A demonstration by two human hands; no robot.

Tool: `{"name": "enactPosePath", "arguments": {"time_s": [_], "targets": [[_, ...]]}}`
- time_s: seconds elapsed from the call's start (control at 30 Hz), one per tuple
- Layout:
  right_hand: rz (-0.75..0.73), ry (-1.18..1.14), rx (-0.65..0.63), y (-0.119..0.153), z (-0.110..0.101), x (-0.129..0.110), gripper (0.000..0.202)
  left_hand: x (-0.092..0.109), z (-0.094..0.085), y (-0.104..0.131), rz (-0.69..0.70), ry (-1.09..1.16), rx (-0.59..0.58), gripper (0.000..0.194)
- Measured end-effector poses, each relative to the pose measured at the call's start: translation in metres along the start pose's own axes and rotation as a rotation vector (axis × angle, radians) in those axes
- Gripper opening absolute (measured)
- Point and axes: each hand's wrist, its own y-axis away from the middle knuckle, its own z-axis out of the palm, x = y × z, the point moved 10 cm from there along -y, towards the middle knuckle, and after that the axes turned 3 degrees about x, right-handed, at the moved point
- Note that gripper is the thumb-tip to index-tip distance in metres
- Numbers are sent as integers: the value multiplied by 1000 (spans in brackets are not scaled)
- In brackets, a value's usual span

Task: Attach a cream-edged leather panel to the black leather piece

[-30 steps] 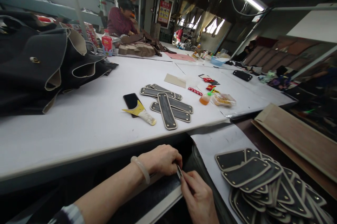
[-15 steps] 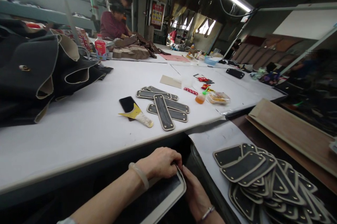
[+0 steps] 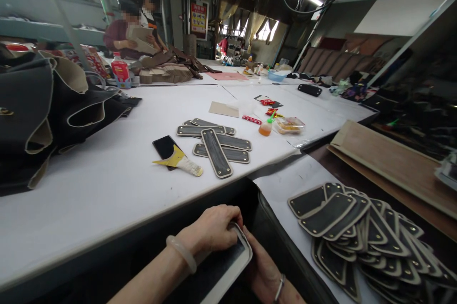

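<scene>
Low in the view, close to my body, is a black leather-like bag piece [image 3: 230, 270] with a pale rim. The curled fingers of my left hand [image 3: 217, 228] grip its upper corner from the inner side; a pale bangle is on that wrist. My right hand [image 3: 262, 266] holds the same corner from the outer right side, thumb side along the rim and other fingers mostly hidden behind it. The lower part of the piece runs out of view. Ahead on the white table lie several black strips [image 3: 217, 152] with pale edges and small metal studs.
Beside the strips, yellow-handled scissors [image 3: 180, 161] lie across a phone [image 3: 164, 146]. A glue bottle [image 3: 266, 127] stands farther right. Stacked black studded panels [image 3: 357, 228] fill the right side surface. Black bag bodies [image 3: 24, 118] are piled left. Two people [image 3: 121, 32] work across the table.
The camera view has shifted slightly to the right. Both hands stay on the piece's corner, with a small shift of the left fingers. A person across the table now holds up a flat tan piece.
</scene>
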Motion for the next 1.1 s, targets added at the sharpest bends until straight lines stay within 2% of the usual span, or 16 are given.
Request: {"name": "enactPosePath", "arguments": {"time_s": [0.2, 0.37, 0.47, 0.6, 0.67, 0.73, 0.8, 0.87, 0.93, 1.0, 1.1], "targets": [[0, 234, 31, 13, 6, -16, 38, 2, -1, 4, -24, 10, -12, 21], [-297, 727, -42, 21, 29, -56, 38, 3, -2, 4, -11, 42, 20, 23], [-424, 1027, -42, 23, 39, -69, 41, 2, -4, 7, -3, 78, 12, 29], [-470, 1112, -68, 20, 48, -75, 44, -4, -17, 26, -12, 164, 2, 54], [-467, 1102, -61, 17, 47, -75, 50, -15, -31, 47, -57, 234, 62, 58], [-442, 1085, -48, 14, 43, -74, 57, -32, -46, 79, -145, 314, 185, 51], [-390, 1049, -49, 12, 37, -70, 61, -52, -58, 121, -245, 404, 358, 43], [-323, 976, -57, 12, 32, -65, 64, -70, -59, 169, -343, 503, 535, 41], [-225, 900, -55, 11, 27, -60, 65, -84, -46, 213, -446, 606, 700, 43], [-98, 845, -21, 10, 19, -53, 65, -92, -24, 248, -539, 727, 860, 45], [47, 758, -1, 11, 11, -43, 60, -97, 15, 277, -608, 1010, 1109, 50]]}}
